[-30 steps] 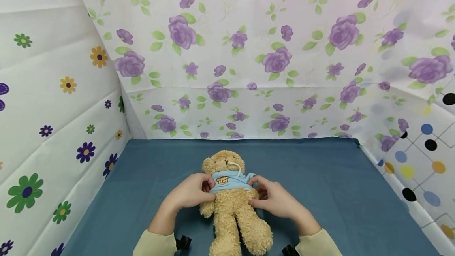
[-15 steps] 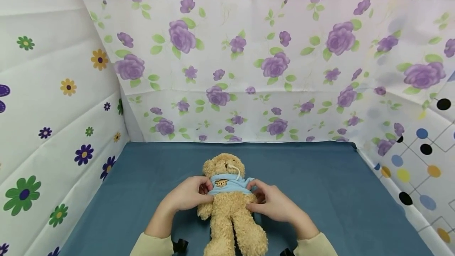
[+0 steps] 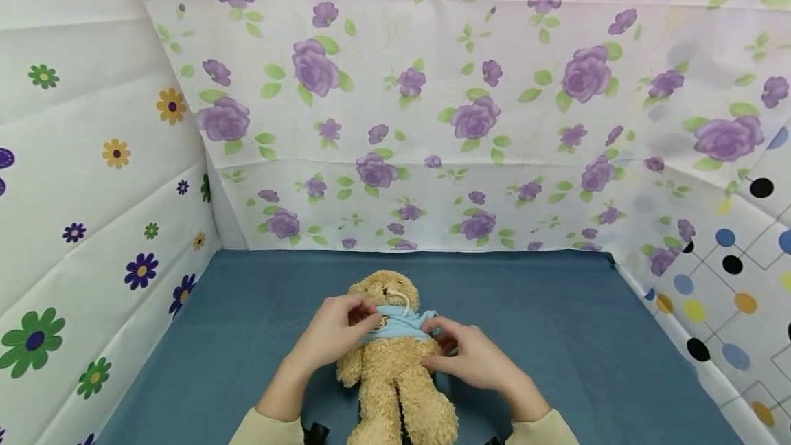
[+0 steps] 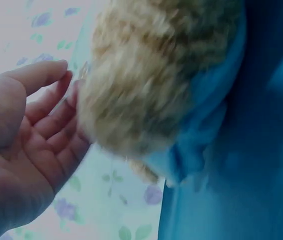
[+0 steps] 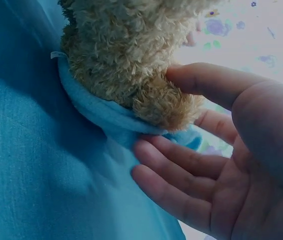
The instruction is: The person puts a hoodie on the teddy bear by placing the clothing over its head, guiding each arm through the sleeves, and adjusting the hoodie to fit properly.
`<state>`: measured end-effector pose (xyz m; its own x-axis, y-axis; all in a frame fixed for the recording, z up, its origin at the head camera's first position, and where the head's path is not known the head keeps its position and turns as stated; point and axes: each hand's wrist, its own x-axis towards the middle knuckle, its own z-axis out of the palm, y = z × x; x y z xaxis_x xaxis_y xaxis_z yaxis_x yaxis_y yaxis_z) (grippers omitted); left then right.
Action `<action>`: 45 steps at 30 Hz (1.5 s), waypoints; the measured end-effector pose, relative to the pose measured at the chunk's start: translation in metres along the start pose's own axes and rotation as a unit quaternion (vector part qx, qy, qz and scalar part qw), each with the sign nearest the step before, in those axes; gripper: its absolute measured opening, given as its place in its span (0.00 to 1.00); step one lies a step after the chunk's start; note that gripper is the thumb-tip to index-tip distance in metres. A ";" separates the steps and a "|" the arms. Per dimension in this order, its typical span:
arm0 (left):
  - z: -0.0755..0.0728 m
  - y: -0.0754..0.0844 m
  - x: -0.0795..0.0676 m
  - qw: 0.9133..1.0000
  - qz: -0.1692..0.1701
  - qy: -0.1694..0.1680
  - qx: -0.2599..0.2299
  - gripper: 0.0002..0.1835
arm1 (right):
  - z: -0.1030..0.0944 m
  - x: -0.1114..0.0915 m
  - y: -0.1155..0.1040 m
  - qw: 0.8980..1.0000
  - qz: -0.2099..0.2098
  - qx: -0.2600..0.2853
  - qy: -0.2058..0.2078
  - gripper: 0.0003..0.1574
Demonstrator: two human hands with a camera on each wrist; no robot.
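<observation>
A curly tan teddy bear (image 3: pixel 392 366) lies on its back, head away from me, in a light blue shirt (image 3: pixel 408 323) with a white cord near its muzzle. My left hand (image 3: pixel 336 332) hovers over the shirt's left side, partly covering the animal print. Its fingers are loosely bent with nothing between them in the left wrist view. On the other side, my right hand (image 3: pixel 469 356) lightly holds the bear's arm (image 5: pixel 164 102) at the sleeve. The right thumb (image 5: pixel 191 77) touches the fur and the other fingers (image 5: pixel 174 160) lie along the shirt's edge.
The bear rests on a dark blue cloth-covered table (image 3: pixel 259 294). A white sheet with purple roses (image 3: pixel 432 122) stands behind it. Patterned sheets enclose the left (image 3: pixel 80 170) and right (image 3: pixel 741 280) sides. Black wrist straps (image 3: pixel 316 433) show near the sleeves.
My left hand has left the shirt's side and moved up and right over the bear's chest. The right hand stays at the other side. The head view has shifted slightly.
</observation>
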<state>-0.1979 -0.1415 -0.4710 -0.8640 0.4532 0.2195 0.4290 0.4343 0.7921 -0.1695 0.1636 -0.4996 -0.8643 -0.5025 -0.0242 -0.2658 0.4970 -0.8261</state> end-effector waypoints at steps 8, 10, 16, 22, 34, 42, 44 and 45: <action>0.028 0.014 0.015 0.995 0.078 0.006 0.054 0.03 | 0.004 -0.002 -0.001 0.999 -0.006 -0.011 0.045 0.27; 0.030 0.018 0.019 0.994 0.084 -0.006 0.067 0.03 | 0.004 -0.002 -0.003 0.999 -0.009 -0.011 0.044 0.28; 0.026 0.020 0.028 0.988 0.081 -0.026 0.129 0.06 | 0.003 0.000 -0.005 0.999 -0.015 -0.011 0.027 0.29; 0.020 0.019 0.029 0.983 0.087 -0.025 0.162 0.06 | 0.006 0.004 -0.004 0.999 -0.019 -0.022 0.026 0.23; 0.031 0.022 0.029 0.967 0.094 -0.053 0.229 0.06 | 0.007 0.003 -0.002 0.998 -0.015 -0.052 0.020 0.23; 0.039 0.019 0.028 0.950 0.120 -0.007 0.288 0.04 | 0.010 0.005 -0.001 0.999 -0.025 -0.046 0.001 0.18; 0.039 0.019 0.029 0.949 0.119 0.003 0.292 0.03 | 0.011 0.005 -0.002 0.998 -0.036 -0.055 0.001 0.16; 0.038 0.019 0.029 0.949 0.116 0.006 0.294 0.03 | 0.012 0.005 -0.003 0.997 -0.044 -0.060 0.003 0.15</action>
<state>-0.2046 -0.0905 -0.4717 -0.7303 0.5817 0.3583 0.6773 0.6848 0.2688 -0.1674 0.1512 -0.5040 -0.8378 -0.5438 0.0482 -0.3891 0.5329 -0.7514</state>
